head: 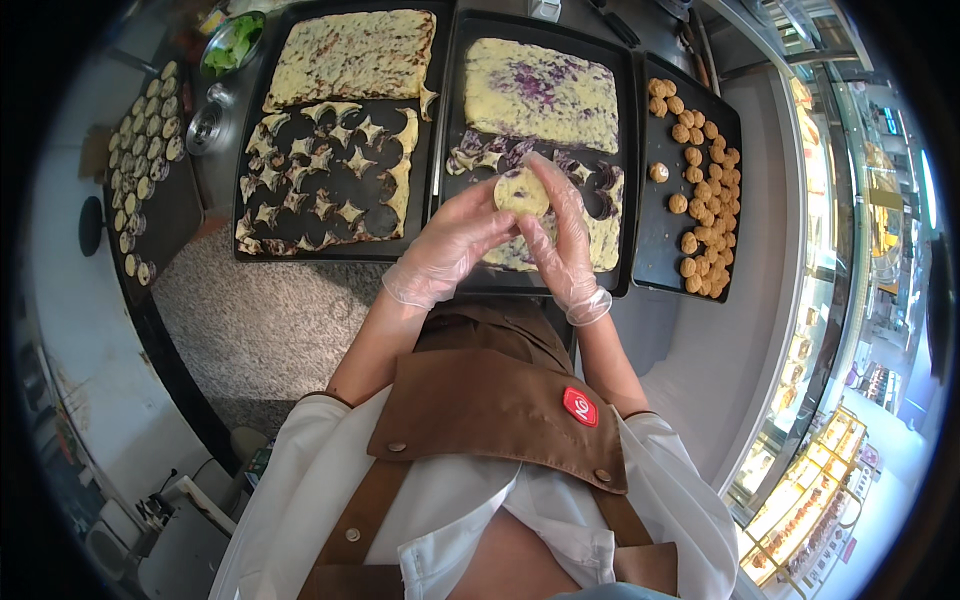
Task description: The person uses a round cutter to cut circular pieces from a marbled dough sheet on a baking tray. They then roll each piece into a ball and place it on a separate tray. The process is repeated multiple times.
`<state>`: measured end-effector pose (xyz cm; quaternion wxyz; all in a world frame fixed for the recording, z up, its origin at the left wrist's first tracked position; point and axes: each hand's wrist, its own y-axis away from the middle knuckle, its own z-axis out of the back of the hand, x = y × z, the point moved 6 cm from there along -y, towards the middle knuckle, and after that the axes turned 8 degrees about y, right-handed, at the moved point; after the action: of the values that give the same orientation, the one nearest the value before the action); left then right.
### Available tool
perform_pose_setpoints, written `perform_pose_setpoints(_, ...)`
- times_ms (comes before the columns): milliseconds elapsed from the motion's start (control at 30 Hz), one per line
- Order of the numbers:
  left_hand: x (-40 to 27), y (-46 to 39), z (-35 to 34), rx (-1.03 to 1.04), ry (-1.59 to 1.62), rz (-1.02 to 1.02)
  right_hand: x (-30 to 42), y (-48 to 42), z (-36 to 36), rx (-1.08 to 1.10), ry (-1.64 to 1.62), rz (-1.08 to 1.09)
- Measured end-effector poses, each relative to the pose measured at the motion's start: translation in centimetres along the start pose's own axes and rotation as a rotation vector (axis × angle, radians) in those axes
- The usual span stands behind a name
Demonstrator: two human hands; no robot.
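My left hand [461,244] and my right hand [562,232], both in clear plastic gloves, hold a small round piece of pale, purple-flecked cake [522,193] between their fingers. Below them lies a dark baking tray [495,283] with a partly cut purple-marbled cake sheet [609,251]; above that sits a whole purple-and-yellow sheet [540,94]. On the tray to the left, a brown-marbled sheet [352,56] is whole, and star-shaped scraps [360,160] remain between round holes. Whether a cutter is inside the held round cannot be told.
At the right is a tray of small browned puffs [701,210]. Far left, many cut rounds stand on another tray [176,210]. A metal bowl of green leaves [232,45] and a clear round container [206,129] are at the upper left. A glass display case [825,262] runs along the right.
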<state>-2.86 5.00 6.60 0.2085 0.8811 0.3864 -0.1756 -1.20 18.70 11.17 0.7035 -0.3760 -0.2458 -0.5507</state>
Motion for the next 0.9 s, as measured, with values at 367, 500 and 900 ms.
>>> perform_pose_setpoints(367, -0.8, 0.7, 2.4, -0.169, 0.199, -0.106, 0.7, -1.7, -2.3, 0.038, -0.024, 0.118)
perform_pose_setpoints(500, -1.2, 0.9, 3.6, -0.285, 0.186, -0.174, 0.0, -2.7, -3.8, 0.087, -0.112, 0.127)
perform_pose_setpoints(900, -2.8, 2.1, 7.2, -0.523, 0.412, -0.29, 0.4, -6.1, -9.1, 0.215, -0.225, 0.126)
